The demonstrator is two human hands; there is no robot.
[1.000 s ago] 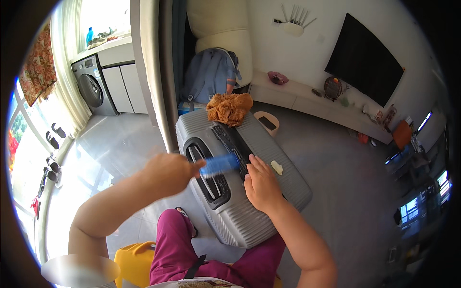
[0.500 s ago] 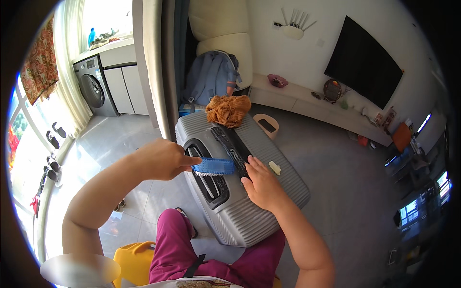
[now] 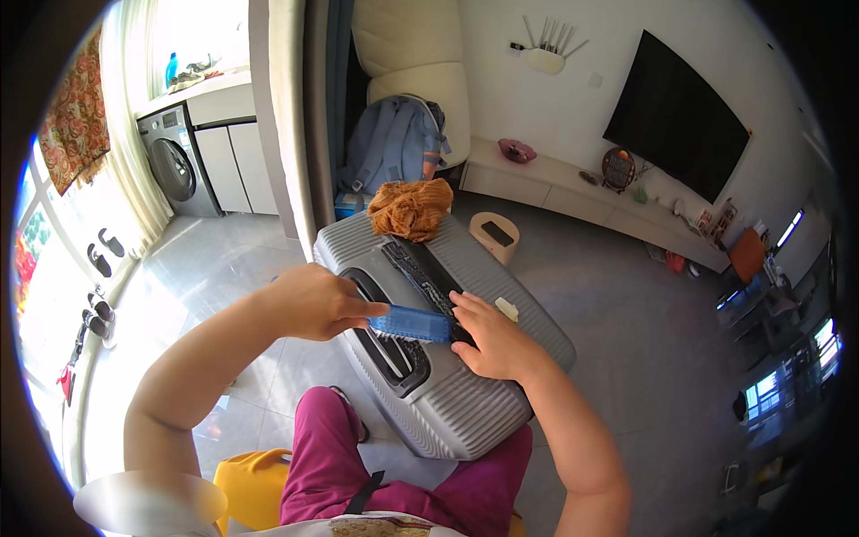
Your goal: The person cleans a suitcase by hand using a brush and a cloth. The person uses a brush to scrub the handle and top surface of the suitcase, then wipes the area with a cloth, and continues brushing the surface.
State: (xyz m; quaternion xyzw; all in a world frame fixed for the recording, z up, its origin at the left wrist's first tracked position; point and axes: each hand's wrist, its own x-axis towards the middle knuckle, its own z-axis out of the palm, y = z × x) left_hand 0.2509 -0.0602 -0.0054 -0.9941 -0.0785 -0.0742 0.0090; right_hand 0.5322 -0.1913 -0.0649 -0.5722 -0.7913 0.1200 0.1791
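A grey ribbed suitcase [image 3: 470, 422] stands in front of me, between my knees. My left hand [image 3: 318, 302] grips one end of a blue scrub brush [image 3: 412, 324], bristles down over the suitcase top near its recessed black-framed handle [image 3: 394, 360]. The brush's far end reaches my right hand [image 3: 492, 336], whose fingers lie stretched out on the suitcase at the near end of a black strip [image 3: 419, 268]. Whitish suds streak the strip. A small pale piece, perhaps soap, [image 3: 506, 310] lies just beyond my right hand. A crumpled brown cloth [image 3: 410, 210] rests on the suitcase's far end.
Behind the suitcase are a blue-grey backpack [image 3: 394, 143] on a cream chair [image 3: 407, 40] and a small round stool [image 3: 492, 243] bearing a phone. A low cabinet [image 3: 573, 204] runs along the wall under a television [image 3: 678, 116]. A yellow item [image 3: 250, 488] sits by my left leg.
The brush and my left hand have shifted a little right, bringing the brush's end to my right hand. The suitcase and cloth have moved slightly left in view.
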